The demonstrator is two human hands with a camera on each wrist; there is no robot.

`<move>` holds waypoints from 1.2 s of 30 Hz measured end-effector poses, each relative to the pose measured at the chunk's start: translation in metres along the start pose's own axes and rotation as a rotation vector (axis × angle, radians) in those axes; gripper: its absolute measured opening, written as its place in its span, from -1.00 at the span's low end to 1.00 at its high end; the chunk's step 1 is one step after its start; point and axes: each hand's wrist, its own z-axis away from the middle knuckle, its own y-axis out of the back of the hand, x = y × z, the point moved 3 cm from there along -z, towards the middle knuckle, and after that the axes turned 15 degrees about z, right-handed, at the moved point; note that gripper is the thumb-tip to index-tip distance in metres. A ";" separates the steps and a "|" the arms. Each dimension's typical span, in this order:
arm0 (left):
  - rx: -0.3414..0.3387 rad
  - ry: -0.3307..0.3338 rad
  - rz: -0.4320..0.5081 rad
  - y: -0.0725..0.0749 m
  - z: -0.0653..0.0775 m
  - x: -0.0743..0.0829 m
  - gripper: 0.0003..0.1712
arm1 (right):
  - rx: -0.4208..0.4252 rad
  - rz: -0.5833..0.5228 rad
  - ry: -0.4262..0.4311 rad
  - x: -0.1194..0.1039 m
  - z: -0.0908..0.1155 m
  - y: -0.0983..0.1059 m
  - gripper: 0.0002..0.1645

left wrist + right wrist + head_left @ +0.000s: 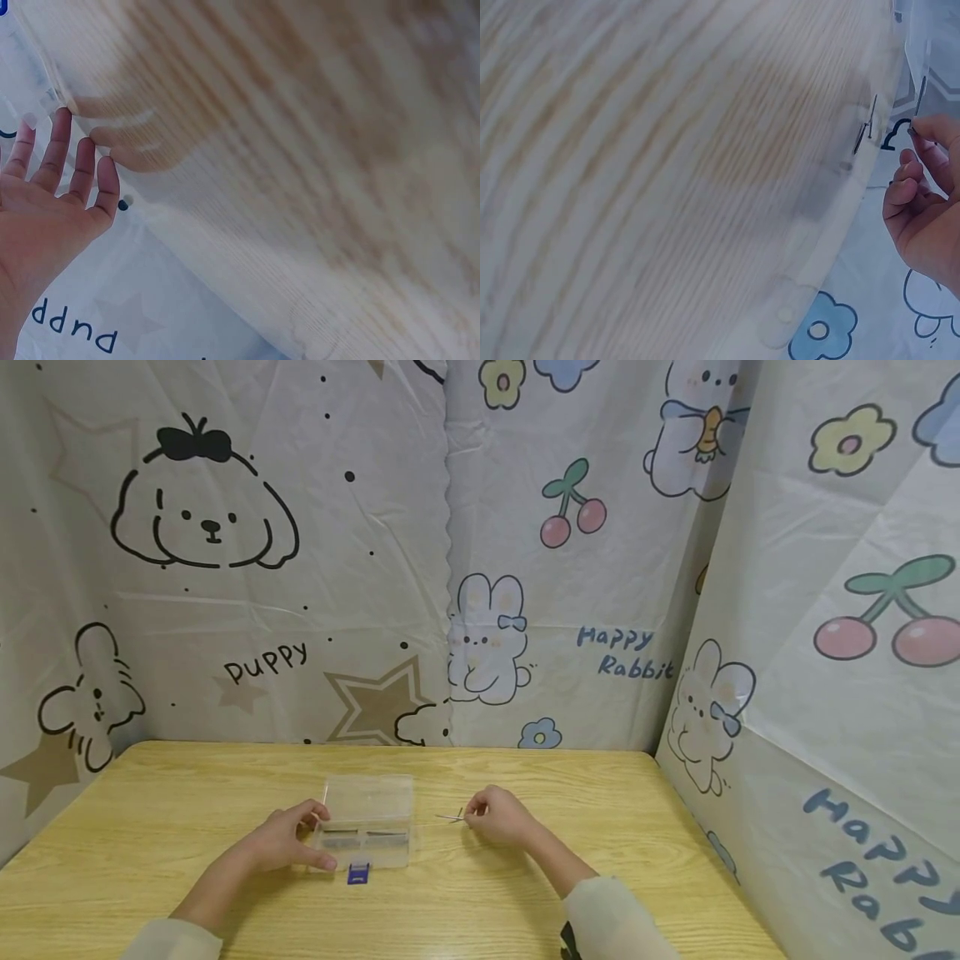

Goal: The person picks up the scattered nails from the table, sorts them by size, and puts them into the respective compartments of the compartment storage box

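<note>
A clear plastic box (367, 797) stands on the table with its lid raised at the back and a blue latch (358, 873) at the front. Thin dark metal pieces (386, 834) lie in its divided compartments. My left hand (288, 837) holds the box at its left side, thumb at the front corner and fingers farther back. Right of the box, my right hand (498, 816) pinches a thin metal nail (921, 96) between thumb and forefinger. Below that hand, a few more nails (871, 120) lie on the table.
The wood-grain table (480, 910) reaches back to a patterned cloth (375, 527) hanging behind it. More of this cloth (825, 718) closes off the right side. A small black thing (570, 941) shows beside the right sleeve.
</note>
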 end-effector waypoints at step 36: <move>-0.020 -0.034 0.003 0.002 0.000 0.000 -0.23 | 0.022 -0.054 0.043 -0.041 -0.015 -0.018 -0.87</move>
